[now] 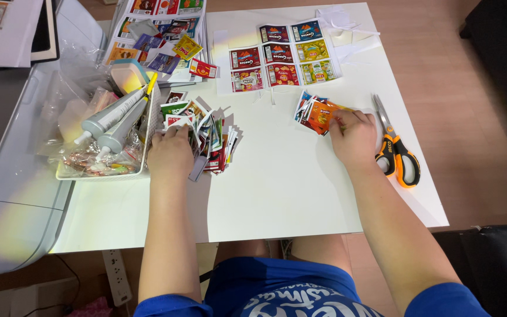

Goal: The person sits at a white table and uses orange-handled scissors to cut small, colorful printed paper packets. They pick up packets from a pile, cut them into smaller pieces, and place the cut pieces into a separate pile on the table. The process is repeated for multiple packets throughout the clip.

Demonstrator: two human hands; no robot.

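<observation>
White desk has bare room near the person and between the hands; its right edge runs just past the scissors. Left hand lies flat, fingers loose, on a messy pile of cut-out labels. Right hand pinches a small fanned stack (prints too small to read). Far: uncut label sheet. Left: basket with tubes, partly under plastic.
</observation>
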